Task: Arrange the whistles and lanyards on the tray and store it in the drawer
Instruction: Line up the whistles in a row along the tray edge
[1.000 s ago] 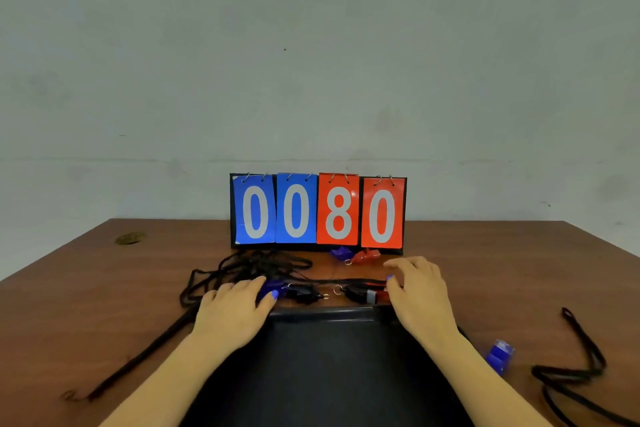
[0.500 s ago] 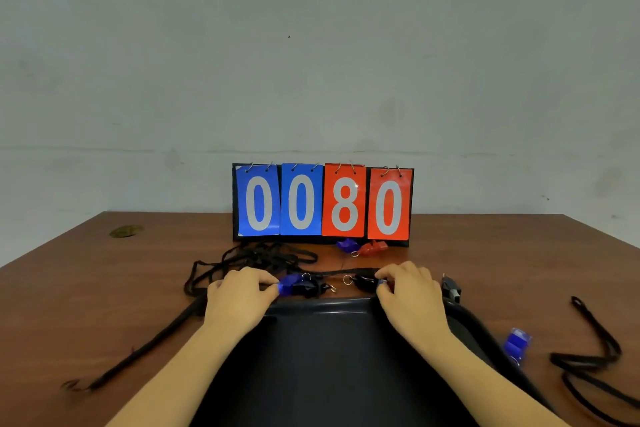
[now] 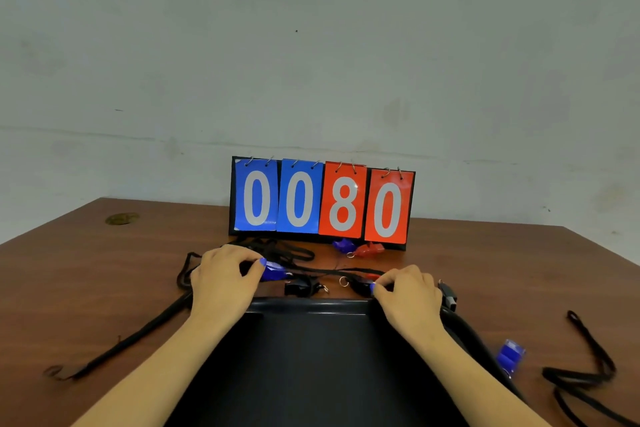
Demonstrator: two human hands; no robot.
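Blue whistle (image 3: 275, 272) – pinched in left grip (image 3: 225, 282) – right grip (image 3: 407, 295) pinches black whistle (image 3: 360, 286)

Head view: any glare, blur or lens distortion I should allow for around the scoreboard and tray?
Head view: light is soft and even; one small glare spot sits on the scoreboard by the 8. Wide-angle distortion tilts the table edges. The black tray shows little detail beyond a rim highlight. The blue whistle at right looks soft.
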